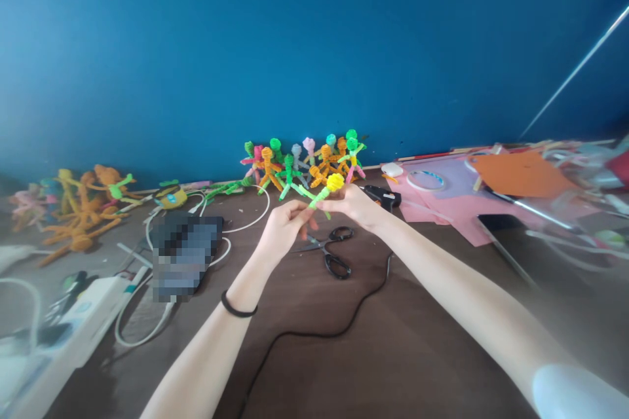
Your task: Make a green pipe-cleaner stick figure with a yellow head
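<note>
Between my two hands is a pipe cleaner figure [322, 194] with a round yellow head and a light green body and limbs. My left hand [286, 226] pinches its lower green part, fingers closed. On the other side, my right hand [354, 205] grips it just under the yellow head; some of those fingers are hidden behind it. Black-handled scissors [334, 254] lie on the table just below my hands. Several finished-looking pipe cleaner figures [289, 173] in green, orange, pink and blue stand against the wall behind.
A black glue gun [382, 196] lies right of my hands, its dark cable crossing the table. Leftward are a phone [191, 255] with white cables, a power strip [93, 314] and more orange figures [81, 229]. Rightward lie pink paper [432, 203], an orange sheet [523, 173] and another phone [506, 242].
</note>
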{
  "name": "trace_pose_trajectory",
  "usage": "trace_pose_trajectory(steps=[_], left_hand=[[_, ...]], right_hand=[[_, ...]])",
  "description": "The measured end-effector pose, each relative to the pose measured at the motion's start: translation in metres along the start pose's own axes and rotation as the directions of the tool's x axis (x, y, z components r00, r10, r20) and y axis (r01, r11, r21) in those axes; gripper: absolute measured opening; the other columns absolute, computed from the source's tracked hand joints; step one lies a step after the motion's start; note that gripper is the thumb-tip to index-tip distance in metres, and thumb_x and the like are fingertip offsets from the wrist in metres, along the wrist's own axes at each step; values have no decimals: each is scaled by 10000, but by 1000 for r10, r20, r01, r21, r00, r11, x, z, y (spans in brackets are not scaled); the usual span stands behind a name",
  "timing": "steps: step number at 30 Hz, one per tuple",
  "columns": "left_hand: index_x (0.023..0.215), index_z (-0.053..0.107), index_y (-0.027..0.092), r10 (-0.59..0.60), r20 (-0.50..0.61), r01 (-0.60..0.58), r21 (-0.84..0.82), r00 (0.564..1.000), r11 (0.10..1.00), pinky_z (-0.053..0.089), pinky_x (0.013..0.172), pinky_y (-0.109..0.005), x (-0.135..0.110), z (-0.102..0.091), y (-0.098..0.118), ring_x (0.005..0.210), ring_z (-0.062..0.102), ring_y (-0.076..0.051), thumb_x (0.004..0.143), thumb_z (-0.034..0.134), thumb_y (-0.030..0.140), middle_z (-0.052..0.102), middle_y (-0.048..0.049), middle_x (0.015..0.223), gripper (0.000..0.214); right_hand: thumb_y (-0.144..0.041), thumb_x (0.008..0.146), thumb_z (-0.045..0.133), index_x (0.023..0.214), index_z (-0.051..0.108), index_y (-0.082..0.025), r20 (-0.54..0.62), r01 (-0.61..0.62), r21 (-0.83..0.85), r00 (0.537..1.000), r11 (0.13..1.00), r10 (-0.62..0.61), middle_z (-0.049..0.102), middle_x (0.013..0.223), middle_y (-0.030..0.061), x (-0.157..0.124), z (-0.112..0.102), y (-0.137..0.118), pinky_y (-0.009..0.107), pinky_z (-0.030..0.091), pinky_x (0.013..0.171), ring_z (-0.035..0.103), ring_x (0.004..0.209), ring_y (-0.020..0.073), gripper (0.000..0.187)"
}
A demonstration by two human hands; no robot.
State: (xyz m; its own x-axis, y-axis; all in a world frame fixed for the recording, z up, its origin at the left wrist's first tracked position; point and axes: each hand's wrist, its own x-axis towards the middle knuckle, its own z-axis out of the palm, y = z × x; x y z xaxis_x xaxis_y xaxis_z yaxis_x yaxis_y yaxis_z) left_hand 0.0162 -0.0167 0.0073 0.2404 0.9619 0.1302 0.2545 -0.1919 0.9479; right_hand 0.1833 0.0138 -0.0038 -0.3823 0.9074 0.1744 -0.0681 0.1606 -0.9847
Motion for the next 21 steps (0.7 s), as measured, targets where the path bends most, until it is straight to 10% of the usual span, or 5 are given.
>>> trace_pose_trajectory(steps=[21], left_hand=[[732,569,148,74,48,-70,-80,996,994,328,439,-202,4,-1,-15,408,429,-59,779,539,373,582,22,561,232]], right_hand=[[-390,625,702,682,562,-138,4,46,14,999,999,-46,528,624,-12,0,11,0,255,357,567,455,582,99,294]])
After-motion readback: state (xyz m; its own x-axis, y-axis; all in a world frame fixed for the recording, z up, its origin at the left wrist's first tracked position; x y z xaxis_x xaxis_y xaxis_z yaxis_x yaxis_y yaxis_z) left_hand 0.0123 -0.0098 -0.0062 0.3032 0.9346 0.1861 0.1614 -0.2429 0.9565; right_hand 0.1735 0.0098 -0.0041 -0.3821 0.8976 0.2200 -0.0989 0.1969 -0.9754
